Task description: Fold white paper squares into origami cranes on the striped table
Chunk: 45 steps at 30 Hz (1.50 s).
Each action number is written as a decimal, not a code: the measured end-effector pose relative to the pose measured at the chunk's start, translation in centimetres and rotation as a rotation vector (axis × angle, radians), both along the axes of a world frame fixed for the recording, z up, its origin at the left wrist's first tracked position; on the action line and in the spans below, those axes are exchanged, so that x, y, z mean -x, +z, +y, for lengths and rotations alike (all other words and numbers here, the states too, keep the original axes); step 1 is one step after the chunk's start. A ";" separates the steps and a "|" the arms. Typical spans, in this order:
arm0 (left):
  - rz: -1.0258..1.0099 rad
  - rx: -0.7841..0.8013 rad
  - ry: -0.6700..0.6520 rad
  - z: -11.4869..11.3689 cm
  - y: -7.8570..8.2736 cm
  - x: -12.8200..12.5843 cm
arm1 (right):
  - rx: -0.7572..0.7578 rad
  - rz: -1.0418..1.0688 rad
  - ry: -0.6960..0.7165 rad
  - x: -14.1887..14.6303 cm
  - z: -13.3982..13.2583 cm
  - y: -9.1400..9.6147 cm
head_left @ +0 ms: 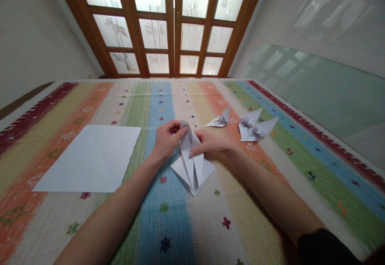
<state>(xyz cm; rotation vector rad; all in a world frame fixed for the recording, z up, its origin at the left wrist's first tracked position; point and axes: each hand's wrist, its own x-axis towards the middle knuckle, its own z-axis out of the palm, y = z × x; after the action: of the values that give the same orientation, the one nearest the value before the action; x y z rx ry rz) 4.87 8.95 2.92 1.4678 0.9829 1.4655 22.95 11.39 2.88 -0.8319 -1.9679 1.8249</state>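
A partly folded piece of white origami paper stands in the middle of the table, its pointed end toward me and its upper flaps raised. With thumb and fingers, my left hand pinches the top tip of the upper flap. My right hand grips the right side of the same paper, its thumb lying on the front and the other fingers mostly hidden behind. Both hands are closed on it.
A flat white paper sheet with one ragged edge lies on the left. Folded paper cranes, a small one and a larger cluster, sit at the right. A striped tablecloth covers the table; wooden glazed doors stand beyond.
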 end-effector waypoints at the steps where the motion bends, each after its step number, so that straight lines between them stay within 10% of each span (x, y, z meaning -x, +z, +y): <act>1: -0.008 0.003 0.005 0.0 0.1 0.0 | -0.006 -0.004 0.003 0.0 0.0 0.0; 18: -0.054 0.072 0.095 0.2 0.2 0.0 | -0.220 0.250 -0.369 -0.1 0.3 0.8; 45: -0.051 0.080 0.024 -0.3 0.2 -0.5 | -0.149 0.297 -0.504 0.8 -0.2 1.1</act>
<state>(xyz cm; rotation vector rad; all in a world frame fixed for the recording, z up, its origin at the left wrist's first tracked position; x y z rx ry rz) 5.35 8.67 3.08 1.3595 1.0192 1.4575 22.14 11.16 3.98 -0.8554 -1.5156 1.3984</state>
